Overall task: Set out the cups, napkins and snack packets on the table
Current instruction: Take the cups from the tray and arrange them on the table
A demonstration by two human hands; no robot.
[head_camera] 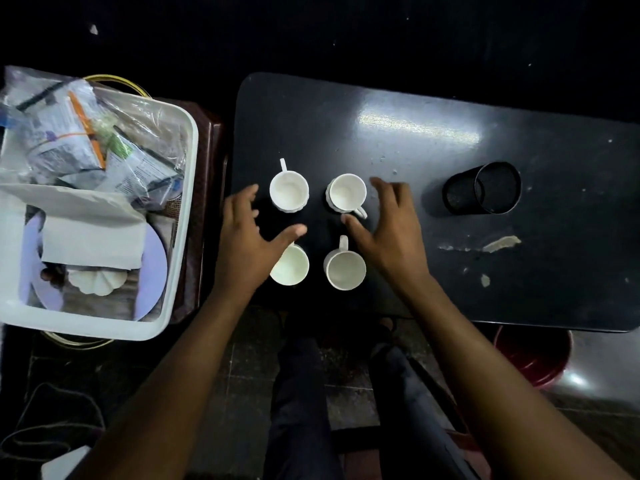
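Several white cups stand upright in a square on the dark table [415, 109]: far left cup [289, 191], far right cup [347, 192], near left cup [290, 265], near right cup [345, 270]. My left hand [246, 242] hovers open to the left of them, its thumb over the near left cup's rim. My right hand [389, 233] is spread open just right of the cups, holding nothing. White napkins [91, 239] and snack packets in clear plastic [83, 133] lie in the white tub [180, 216] at the left.
A black mesh pen holder [483, 192] lies on its side on the table's right half. Paper scraps [500, 243] lie near it. A white lid [97, 280] and lilac plate [156, 268] sit in the tub. A red bucket [533, 355] stands under the table's near edge.
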